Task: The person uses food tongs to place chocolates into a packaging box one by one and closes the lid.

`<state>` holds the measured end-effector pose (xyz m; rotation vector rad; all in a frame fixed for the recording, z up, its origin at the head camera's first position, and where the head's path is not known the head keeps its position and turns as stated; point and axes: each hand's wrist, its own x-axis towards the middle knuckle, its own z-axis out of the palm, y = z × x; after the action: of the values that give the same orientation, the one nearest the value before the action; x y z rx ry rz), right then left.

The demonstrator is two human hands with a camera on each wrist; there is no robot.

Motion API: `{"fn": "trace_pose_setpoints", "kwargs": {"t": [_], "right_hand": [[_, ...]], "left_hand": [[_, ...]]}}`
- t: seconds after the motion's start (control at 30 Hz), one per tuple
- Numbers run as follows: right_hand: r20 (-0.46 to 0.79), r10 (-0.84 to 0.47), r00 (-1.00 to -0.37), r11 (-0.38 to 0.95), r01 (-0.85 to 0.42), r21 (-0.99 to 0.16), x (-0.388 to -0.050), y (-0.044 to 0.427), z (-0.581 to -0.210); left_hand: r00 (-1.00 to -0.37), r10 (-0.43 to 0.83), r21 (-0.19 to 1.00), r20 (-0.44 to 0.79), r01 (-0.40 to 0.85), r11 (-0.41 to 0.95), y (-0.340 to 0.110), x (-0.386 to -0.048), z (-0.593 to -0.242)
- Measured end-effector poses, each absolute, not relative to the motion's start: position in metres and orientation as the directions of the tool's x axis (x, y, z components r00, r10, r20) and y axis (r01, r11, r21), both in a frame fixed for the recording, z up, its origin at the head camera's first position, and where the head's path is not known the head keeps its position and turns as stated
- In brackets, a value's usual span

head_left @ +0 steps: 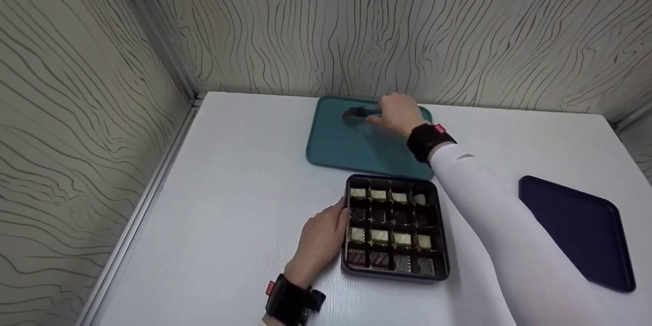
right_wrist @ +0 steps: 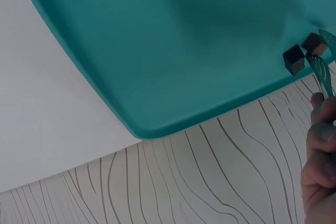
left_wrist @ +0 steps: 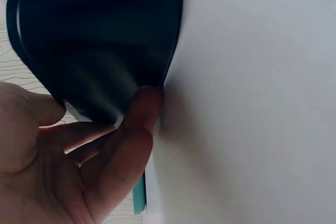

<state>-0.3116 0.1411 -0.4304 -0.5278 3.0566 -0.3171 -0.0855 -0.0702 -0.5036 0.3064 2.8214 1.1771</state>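
My right hand point(head_left: 400, 113) holds green tongs point(right_wrist: 321, 69) over the far part of the teal tray point(head_left: 341, 147). A small dark brown chocolate point(right_wrist: 315, 44) sits at the slotted tong tips; whether they grip it I cannot tell. Right beside it is another dark chocolate point(right_wrist: 294, 60), cube-shaped. My left hand point(head_left: 321, 234) rests its fingertips against the outer left wall of a dark, divided chocolate box point(head_left: 395, 278). In the left wrist view, the fingers point(left_wrist: 139, 114) touch the side of the box. Pale and dark chocolates lie in rows in its compartments.
A dark blue tray point(head_left: 575, 234) lies on the right side of the white table point(head_left: 244, 178), partly behind my right sleeve. Wood-patterned panels point(head_left: 356, 25) rise at the back and left. The box stands close to the teal tray's near edge.
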Motion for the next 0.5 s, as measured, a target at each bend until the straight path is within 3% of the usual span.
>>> {"fn": "trace_pose_setpoints", "kwargs": {"t": [0.5], "right_hand": [[-0.018,-0.333,-0.943,0.912,-0.318,-0.259,-0.3129,0.1356,-0.427]], "left_hand": [[-0.975,0.221,0.7,0.021,0.172,0.694,-0.0702,-0.0846,-0.5014]]}}
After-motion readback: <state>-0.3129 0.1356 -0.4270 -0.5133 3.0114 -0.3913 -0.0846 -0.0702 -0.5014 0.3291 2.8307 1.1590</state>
